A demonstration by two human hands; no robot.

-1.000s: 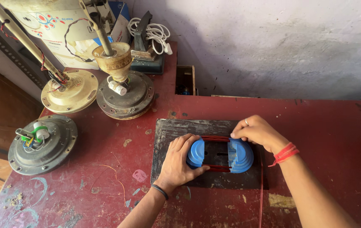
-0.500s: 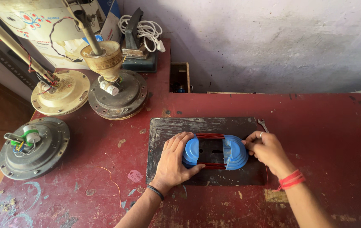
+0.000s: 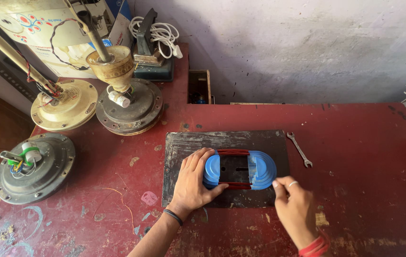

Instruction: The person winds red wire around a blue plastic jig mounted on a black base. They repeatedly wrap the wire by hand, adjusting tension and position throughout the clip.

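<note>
Left hand: your left hand [image 3: 194,183] lies flat and open on the left blue half-round piece [image 3: 211,170], with the thumb under its near edge; it presses the piece, it does not grip around it.
Right hand: your right hand [image 3: 296,205] is near the front right corner of the right blue half-round piece [image 3: 263,170]. Thumb and forefinger are pinched together just beside this piece. What is between them is too thin to see, so I cannot tell if you hold something.
Winding former: the two blue pieces stand apart, and red wire [image 3: 233,152] runs between them along the far side and the near side.
Base: the former sits on a dark metal plate [image 3: 184,143], which lies flat on the red table [image 3: 355,143].
Wrench: a small open spanner [image 3: 299,149] lies on the table just beside the right edge of the plate.
Left side of table: three fan motors, one grey [image 3: 34,167] at the near left, one cream [image 3: 63,103] and one dark with a cream cup [image 3: 128,107] behind.
Back: a coil of white cable [image 3: 161,34] lies at the wall.
</note>
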